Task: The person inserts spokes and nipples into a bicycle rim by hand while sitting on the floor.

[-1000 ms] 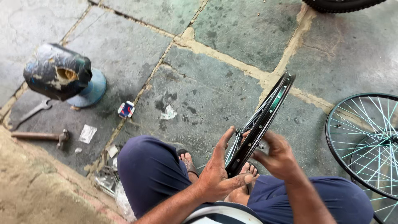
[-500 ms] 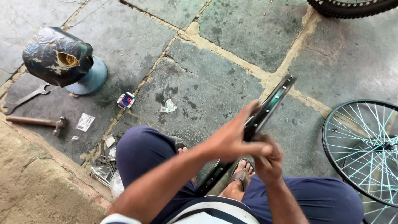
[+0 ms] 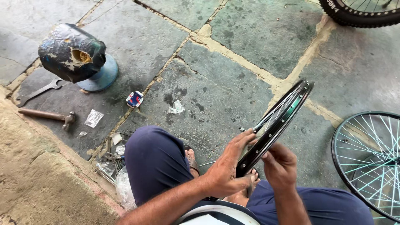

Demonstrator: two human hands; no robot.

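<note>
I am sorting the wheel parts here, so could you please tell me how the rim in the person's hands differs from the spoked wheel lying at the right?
The black rim is held on edge, tilted, by the left hand and right hand; the spoked wheel lies flat on the stone floor, untouched. The rim shows only a few spokes near its upper part; the wheel is fully laced with pale spokes. Both are dark, tyreless bicycle rims.

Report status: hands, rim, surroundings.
Left hand gripping black wheel rim, fingers by spokes. Right hand on rim's other side. Rim upright, edge-on. Spoked wheel lying right, apart.
</note>
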